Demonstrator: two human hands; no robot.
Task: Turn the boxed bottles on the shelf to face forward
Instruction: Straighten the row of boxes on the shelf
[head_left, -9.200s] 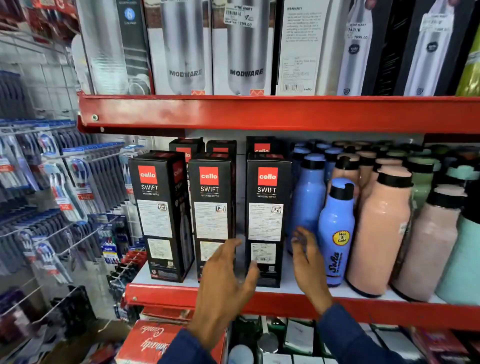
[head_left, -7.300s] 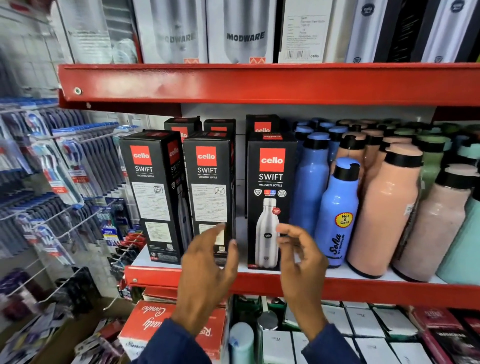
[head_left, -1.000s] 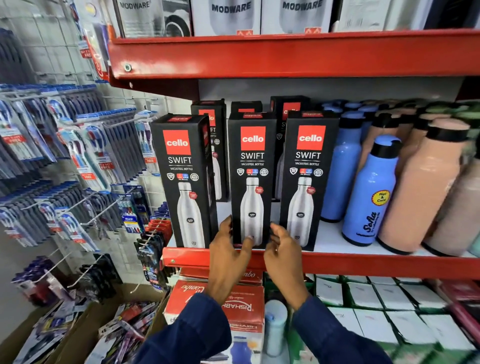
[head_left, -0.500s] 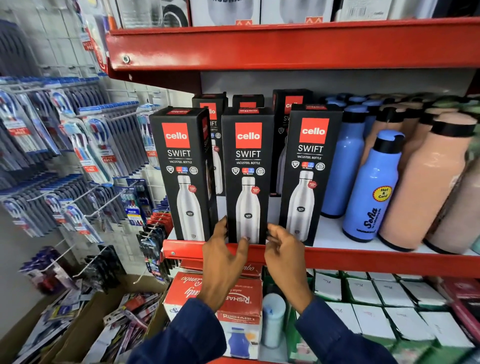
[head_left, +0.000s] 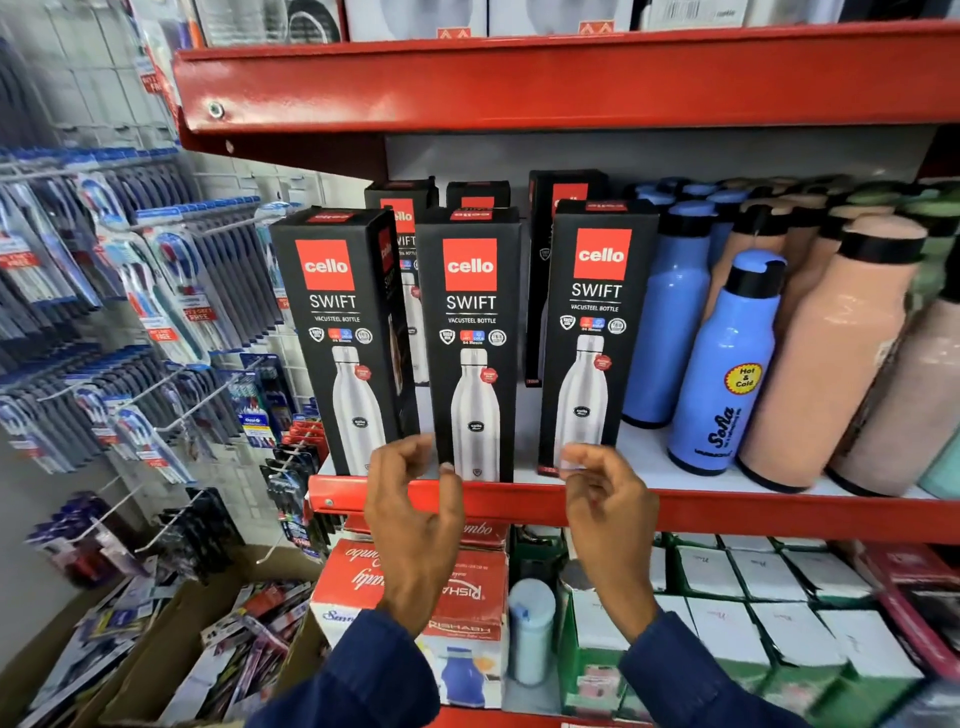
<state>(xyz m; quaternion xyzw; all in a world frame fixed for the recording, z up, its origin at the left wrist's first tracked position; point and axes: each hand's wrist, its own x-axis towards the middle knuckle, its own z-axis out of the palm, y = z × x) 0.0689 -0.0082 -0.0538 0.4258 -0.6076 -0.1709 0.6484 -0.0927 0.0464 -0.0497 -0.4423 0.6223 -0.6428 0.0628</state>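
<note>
Three black "cello SWIFT" boxes stand in a row at the front of the red shelf, each showing its picture side: the left box, the middle box and the right box. More black boxes stand behind them, partly hidden. My left hand hovers in front of the gap between the left and middle boxes, fingers curled and apart, holding nothing. My right hand floats before the foot of the right box, fingers loosely bent, also holding nothing.
Blue bottles and peach bottles crowd the shelf to the right. A red upper shelf hangs overhead. Toothbrush packs hang on hooks at left. Red cartons and white boxes sit below.
Over the sequence the three front boxes went from label sides to picture sides. In the last half second both hands came off the middle box and drew back, the right one shifting right.
</note>
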